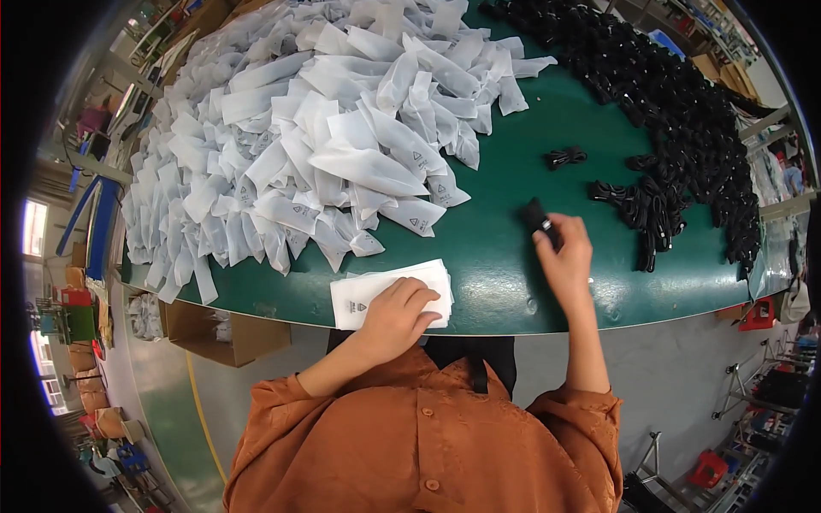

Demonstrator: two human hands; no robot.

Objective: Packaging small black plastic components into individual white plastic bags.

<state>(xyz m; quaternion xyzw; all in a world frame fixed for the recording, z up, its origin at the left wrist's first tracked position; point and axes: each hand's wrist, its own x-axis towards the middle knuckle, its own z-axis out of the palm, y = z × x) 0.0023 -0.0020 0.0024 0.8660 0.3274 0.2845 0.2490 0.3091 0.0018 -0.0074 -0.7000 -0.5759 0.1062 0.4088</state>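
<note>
Landmark: stack of flat white pouches (349, 297), set at the near edge of the green table (496, 286). Left of the stack and below table level, an open cardboard box (256, 339) is seen. A large heap of bulging, translucent white pouches (282, 128) is spread beyond the stack and to its left.

On the stack itself, the left hand (396, 315) is laid with fingers bent and drawn close together, thumb toward the stack's right side; whether a pouch is pinched cannot be told.

Right of the stack and somewhat beyond it, a black cable bundle (536, 215) is pinched between thumb and fingers of the right hand (566, 255). The bundle is slightly blurred and held apart from the stack; its long axis is slanted, far end toward the left. The stack's right side is faced by the right hand across bare table; the left hand is nearer the stack.

Farther right and beyond, one loose black bundle (565, 157), a small cluster (654, 205) and a long black heap (705, 120) are noted.
</note>
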